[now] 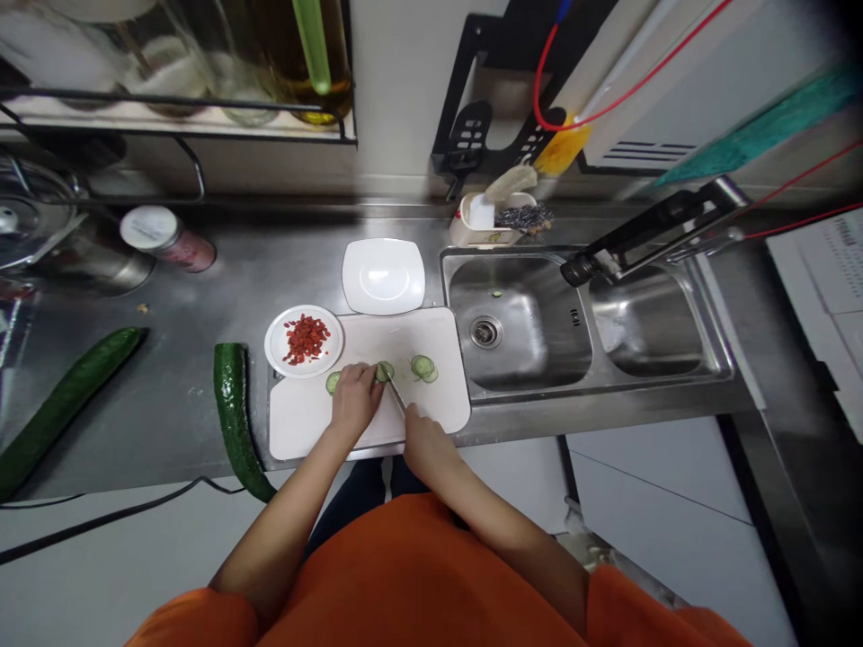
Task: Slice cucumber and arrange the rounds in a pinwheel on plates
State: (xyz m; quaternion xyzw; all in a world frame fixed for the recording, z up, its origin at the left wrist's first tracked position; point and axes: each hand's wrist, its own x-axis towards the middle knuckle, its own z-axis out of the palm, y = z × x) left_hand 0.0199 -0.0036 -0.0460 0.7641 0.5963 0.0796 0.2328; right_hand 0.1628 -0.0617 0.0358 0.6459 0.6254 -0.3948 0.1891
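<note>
A white cutting board [303, 427] lies on the steel counter in front of me. My left hand [354, 400] rests on it with bent fingers, pressing down on cucumber pieces. One cucumber slice [333, 384] shows at its left side, and more cut cucumber [385, 371] shows by its fingertips. In my right hand [428, 442] is the handle of a knife [397, 396], its blade slanting up-left to the cucumber by my left fingers. A small pile of cucumber slices [422, 366] lies on the board right of the blade.
Behind the board sits a white square plate [384, 296]. A round white plate [273, 346] with red berries overlaps the board's left corner. Two whole-looking cucumbers [233, 404] [74, 395] lie left. A double sink [465, 391] with a black faucet [634, 234] adjoins the right.
</note>
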